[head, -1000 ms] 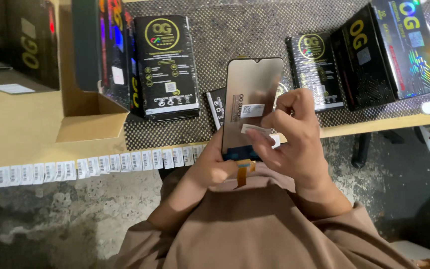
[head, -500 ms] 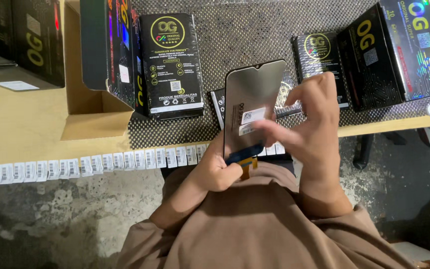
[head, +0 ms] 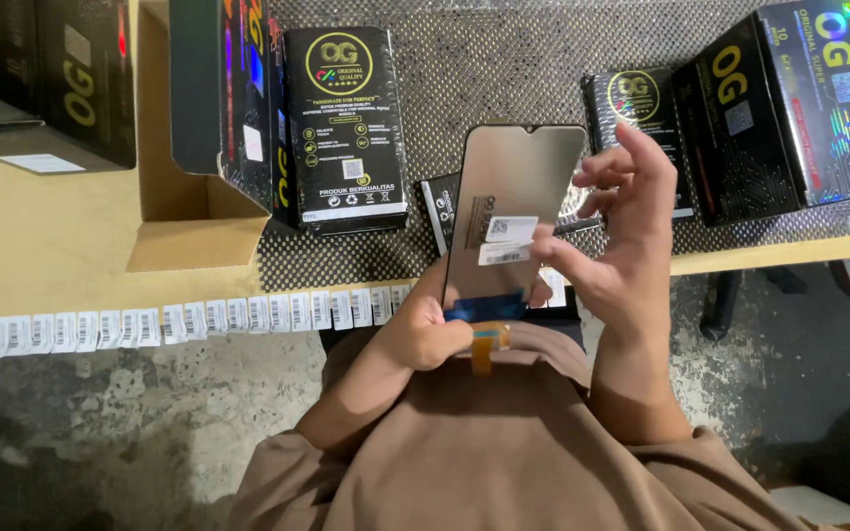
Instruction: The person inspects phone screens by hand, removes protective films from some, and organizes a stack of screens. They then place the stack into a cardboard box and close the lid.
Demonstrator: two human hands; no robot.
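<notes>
Black boxes (head: 346,128) on the mat; held screen (head: 514,211) (two white labels (head: 509,241)).
</notes>
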